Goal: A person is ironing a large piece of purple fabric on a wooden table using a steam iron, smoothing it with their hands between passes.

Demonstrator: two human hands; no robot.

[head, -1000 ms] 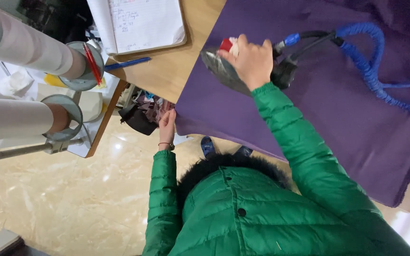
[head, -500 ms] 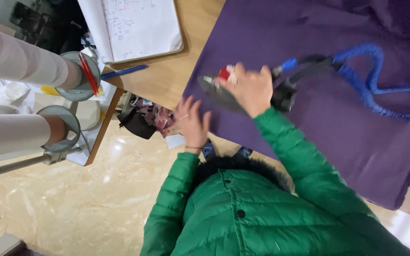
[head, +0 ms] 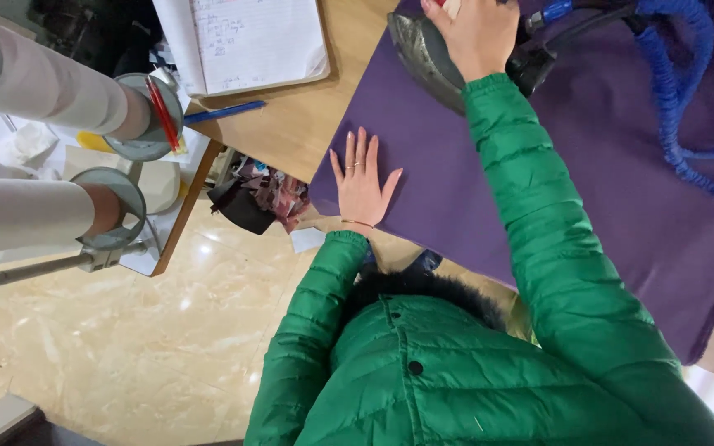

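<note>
Iron (head: 431, 58) under right hand (head: 477, 33), apparently gripped; left hand (head: 363, 182) flat on purple cloth (head: 613, 190).

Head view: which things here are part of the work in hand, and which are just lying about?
In use:
- iron, gripped by the right hand
- purple cloth, left hand pressed flat on it
- blue hose running to the iron

Lying about:
- open notebook
- blue pen
- white rolls on the rack
- scrap bin under the wooden table
</note>
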